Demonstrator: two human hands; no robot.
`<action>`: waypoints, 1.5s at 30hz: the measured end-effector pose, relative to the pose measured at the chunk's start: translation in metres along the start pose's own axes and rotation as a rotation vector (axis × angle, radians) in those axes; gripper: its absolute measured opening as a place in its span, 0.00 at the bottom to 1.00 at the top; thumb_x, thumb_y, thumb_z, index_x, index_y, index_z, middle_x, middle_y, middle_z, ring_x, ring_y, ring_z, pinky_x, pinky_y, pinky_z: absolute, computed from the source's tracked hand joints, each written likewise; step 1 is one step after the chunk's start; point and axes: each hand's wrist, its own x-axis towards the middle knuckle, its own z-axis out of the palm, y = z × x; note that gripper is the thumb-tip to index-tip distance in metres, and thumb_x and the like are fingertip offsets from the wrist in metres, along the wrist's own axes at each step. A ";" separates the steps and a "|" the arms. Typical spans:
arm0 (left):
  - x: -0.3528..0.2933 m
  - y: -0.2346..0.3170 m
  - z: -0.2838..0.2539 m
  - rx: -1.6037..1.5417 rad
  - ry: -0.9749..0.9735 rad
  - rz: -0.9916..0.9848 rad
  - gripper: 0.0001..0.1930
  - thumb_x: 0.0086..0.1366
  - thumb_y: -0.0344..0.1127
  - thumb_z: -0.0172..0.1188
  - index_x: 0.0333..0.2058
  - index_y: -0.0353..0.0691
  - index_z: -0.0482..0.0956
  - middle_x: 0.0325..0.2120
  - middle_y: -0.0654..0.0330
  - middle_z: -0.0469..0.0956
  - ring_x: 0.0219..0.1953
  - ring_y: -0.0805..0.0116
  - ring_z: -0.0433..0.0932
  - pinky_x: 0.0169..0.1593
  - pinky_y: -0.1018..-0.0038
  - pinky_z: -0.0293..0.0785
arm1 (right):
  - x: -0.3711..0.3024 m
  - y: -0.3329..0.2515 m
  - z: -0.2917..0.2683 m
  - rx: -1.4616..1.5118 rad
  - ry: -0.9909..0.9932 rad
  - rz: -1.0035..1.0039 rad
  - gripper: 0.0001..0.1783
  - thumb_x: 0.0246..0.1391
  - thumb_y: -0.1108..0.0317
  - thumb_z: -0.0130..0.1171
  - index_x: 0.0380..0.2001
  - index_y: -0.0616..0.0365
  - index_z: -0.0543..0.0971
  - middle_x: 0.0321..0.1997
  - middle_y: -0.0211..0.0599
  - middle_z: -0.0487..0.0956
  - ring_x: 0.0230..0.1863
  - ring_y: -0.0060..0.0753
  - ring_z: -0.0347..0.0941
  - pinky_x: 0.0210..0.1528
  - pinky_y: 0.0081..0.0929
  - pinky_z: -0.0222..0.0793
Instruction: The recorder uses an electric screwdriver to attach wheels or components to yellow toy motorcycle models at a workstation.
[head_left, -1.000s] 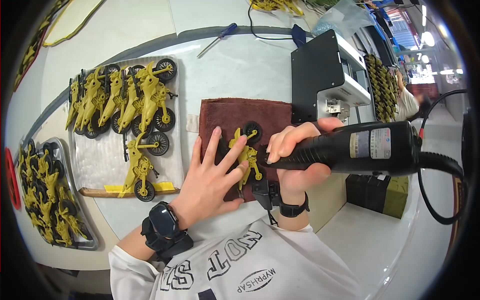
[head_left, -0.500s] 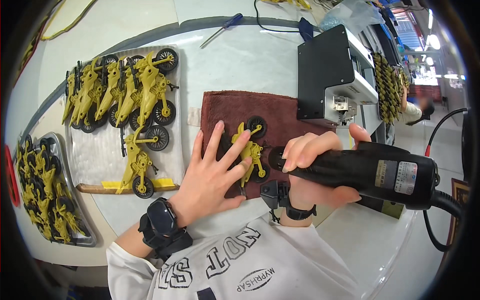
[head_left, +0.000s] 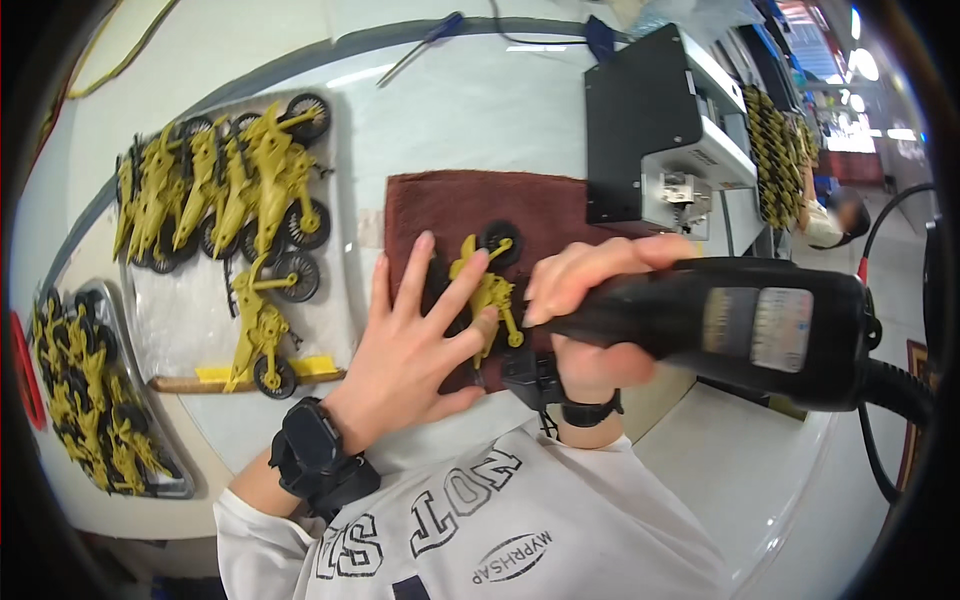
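A yellow toy motorcycle (head_left: 488, 295) with black wheels lies on a dark red-brown cloth (head_left: 420, 200). My left hand (head_left: 420, 335) rests on it from the left, fingers spread, with fingertips on the yellow body. From the right, my right hand (head_left: 590, 290) wraps round a thick black corded electric screwdriver (head_left: 670, 320), held sideways. Its front end is close to the toy's lower wheel; fingers hide the tip, so contact cannot be made out. Both wrists wear black straps with devices.
Several similar toy motorcycles (head_left: 275, 190) lie in a row on a white tray (head_left: 320, 345) at left. More fill a metal tray (head_left: 180, 485) further left. A black-and-white boxy machine (head_left: 630, 130) stands behind right, a blue-handled screwdriver (head_left: 435, 40) at the back. A person (head_left: 825, 220) sits far right.
The electric screwdriver and my right hand have moved slightly left, closer to the toy. My left hand stays on the toy. The whole view has shifted a little.
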 end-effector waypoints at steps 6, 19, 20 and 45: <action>-0.005 0.000 0.001 0.061 -0.010 -0.050 0.34 0.35 0.51 0.70 0.46 0.49 0.75 0.65 0.52 0.51 0.66 0.34 0.43 0.60 0.34 0.41 | 0.022 -0.046 -0.017 -0.075 0.348 -0.197 0.42 0.48 0.31 0.50 0.53 0.57 0.63 0.20 0.39 0.71 0.14 0.34 0.65 0.18 0.29 0.64; -0.004 0.005 -0.002 0.072 0.005 -0.021 0.34 0.38 0.49 0.70 0.47 0.47 0.75 0.65 0.52 0.50 0.65 0.33 0.44 0.58 0.33 0.45 | 0.052 -0.059 -0.099 -0.511 0.800 -0.076 0.39 0.51 0.30 0.46 0.51 0.53 0.64 0.17 0.34 0.69 0.14 0.28 0.63 0.19 0.27 0.61; -0.003 0.002 0.000 0.073 0.011 -0.026 0.34 0.38 0.49 0.70 0.47 0.47 0.75 0.65 0.52 0.50 0.65 0.33 0.44 0.58 0.33 0.45 | 0.038 -0.063 -0.091 -0.389 0.700 -0.013 0.40 0.51 0.30 0.46 0.52 0.54 0.63 0.17 0.35 0.69 0.13 0.29 0.63 0.18 0.28 0.62; -0.007 -0.002 0.004 0.007 0.031 -0.025 0.34 0.38 0.49 0.69 0.48 0.47 0.75 0.65 0.52 0.52 0.66 0.36 0.43 0.59 0.35 0.41 | -0.037 -0.056 0.003 0.146 0.050 0.072 0.36 0.55 0.68 0.57 0.60 0.56 0.49 0.38 0.53 0.74 0.35 0.45 0.72 0.40 0.47 0.66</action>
